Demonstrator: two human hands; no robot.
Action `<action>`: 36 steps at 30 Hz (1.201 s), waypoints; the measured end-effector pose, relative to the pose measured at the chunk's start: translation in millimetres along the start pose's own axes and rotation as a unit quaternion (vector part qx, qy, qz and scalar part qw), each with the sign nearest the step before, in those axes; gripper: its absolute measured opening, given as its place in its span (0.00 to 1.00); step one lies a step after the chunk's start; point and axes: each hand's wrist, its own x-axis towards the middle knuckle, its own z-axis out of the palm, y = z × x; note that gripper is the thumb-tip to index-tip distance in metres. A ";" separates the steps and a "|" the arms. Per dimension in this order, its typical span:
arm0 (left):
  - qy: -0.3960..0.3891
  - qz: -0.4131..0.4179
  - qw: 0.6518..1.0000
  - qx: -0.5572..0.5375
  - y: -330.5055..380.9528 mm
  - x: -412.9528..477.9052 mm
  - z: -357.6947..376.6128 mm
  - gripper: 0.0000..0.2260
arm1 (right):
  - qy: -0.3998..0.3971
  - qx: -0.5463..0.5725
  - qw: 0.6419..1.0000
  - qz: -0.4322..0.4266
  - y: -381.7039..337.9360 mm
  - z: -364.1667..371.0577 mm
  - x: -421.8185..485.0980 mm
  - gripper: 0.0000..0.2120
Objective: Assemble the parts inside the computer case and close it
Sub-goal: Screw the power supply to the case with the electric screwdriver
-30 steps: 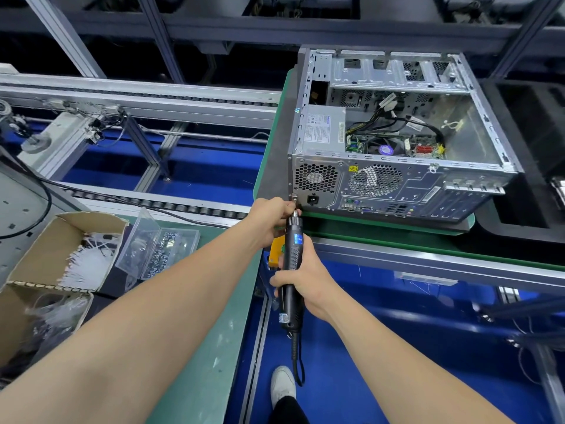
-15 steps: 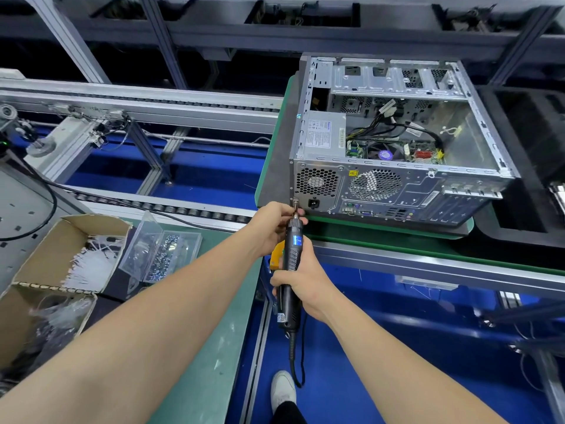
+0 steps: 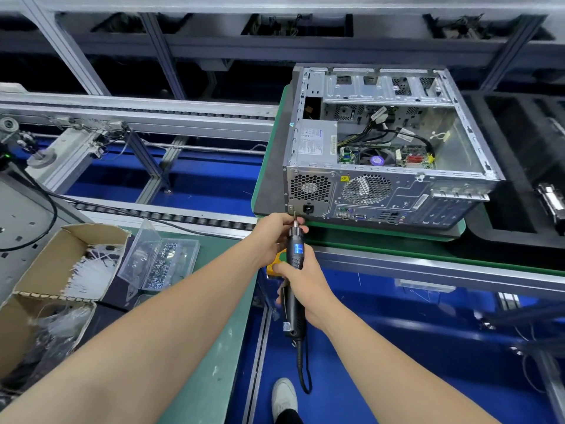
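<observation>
An open silver computer case (image 3: 394,191) lies on its side on a green pallet (image 3: 382,232), rear panel facing me, with the power supply (image 3: 315,142), cables and fan visible inside. My right hand (image 3: 305,283) grips a black electric screwdriver (image 3: 295,255) pointing up at the case's lower left rear corner. My left hand (image 3: 273,232) pinches around the screwdriver's bit just below that corner. Whether a screw sits on the bit is hidden by the fingers.
A clear plastic box of screws (image 3: 162,261) and a cardboard box of white ties (image 3: 61,270) sit on the green bench (image 3: 198,362) at left. A black foam tray (image 3: 526,166) is right of the case. Conveyor rails (image 3: 137,117) run behind. My shoe (image 3: 284,396) is below.
Both hands and the screwdriver have stayed at the case's lower left corner, shifting only slightly upward toward it. The case has not moved.
</observation>
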 end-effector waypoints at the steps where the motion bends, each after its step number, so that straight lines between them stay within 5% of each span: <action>1: 0.000 0.001 1.000 0.011 -2.3 -0.3 4.1 0.12 | 0.010 0.011 1.000 0.007 0.2 -2.6 -2.1 0.17; 13: -0.119 0.003 0.987 0.108 -26.8 -27.7 145.9 0.08 | 0.138 0.130 0.982 0.014 -19.0 -112.7 -52.8 0.09; 22: -0.191 -0.024 0.960 0.202 -43.6 -64.0 291.5 0.24 | 0.214 0.200 0.954 -0.064 -75.6 -237.7 -104.5 0.15; 27: -0.245 -0.003 0.964 0.103 -26.9 -86.1 345.6 0.19 | 0.205 0.270 0.935 -0.106 -120.8 -276.7 -118.4 0.18; 32: -0.124 0.147 0.972 0.132 18.5 -103.0 327.4 0.15 | 0.108 0.297 0.939 -0.132 -160.2 -244.1 -112.6 0.12; 36: 0.037 0.312 0.933 0.177 42.1 -122.2 252.6 0.14 | 0.038 0.247 0.959 -0.136 -164.1 -173.0 -96.5 0.14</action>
